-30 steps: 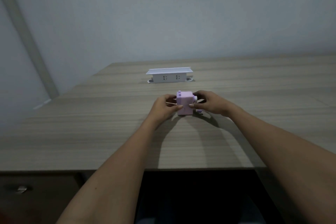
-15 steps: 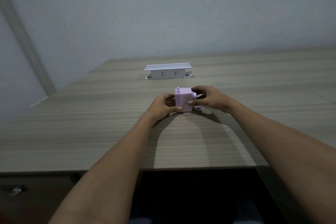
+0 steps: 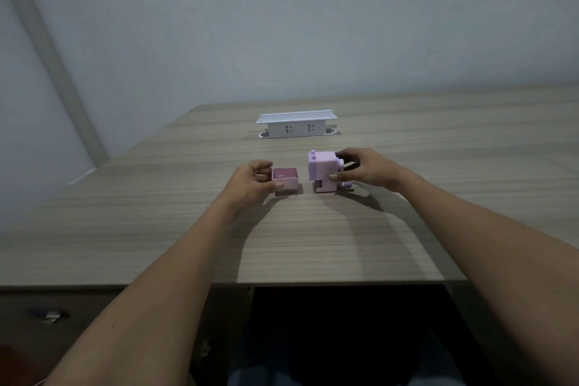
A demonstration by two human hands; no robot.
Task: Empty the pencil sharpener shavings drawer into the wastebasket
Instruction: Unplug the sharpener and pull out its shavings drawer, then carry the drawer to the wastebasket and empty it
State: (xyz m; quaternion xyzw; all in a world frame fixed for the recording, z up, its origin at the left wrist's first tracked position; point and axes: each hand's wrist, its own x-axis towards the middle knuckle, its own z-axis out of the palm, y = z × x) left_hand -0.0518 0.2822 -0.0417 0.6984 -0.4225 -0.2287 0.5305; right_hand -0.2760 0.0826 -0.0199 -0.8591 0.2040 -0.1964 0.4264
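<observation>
Pinching the drawer (image 3: 285, 181), the left hand (image 3: 250, 182) had pulled it free while the right hand (image 3: 369, 170) gripped the sharpener (image 3: 322, 171), leaving only the dumping.

A white socket box (image 3: 296, 126) stands raised on the wooden desk (image 3: 156, 229) — far side, upright.

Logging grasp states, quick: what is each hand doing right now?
Left hand: closed on the pink shavings drawer, pulled clear of the sharpener.
Right hand: closed on the purple pencil sharpener, standing on the desk.
</observation>
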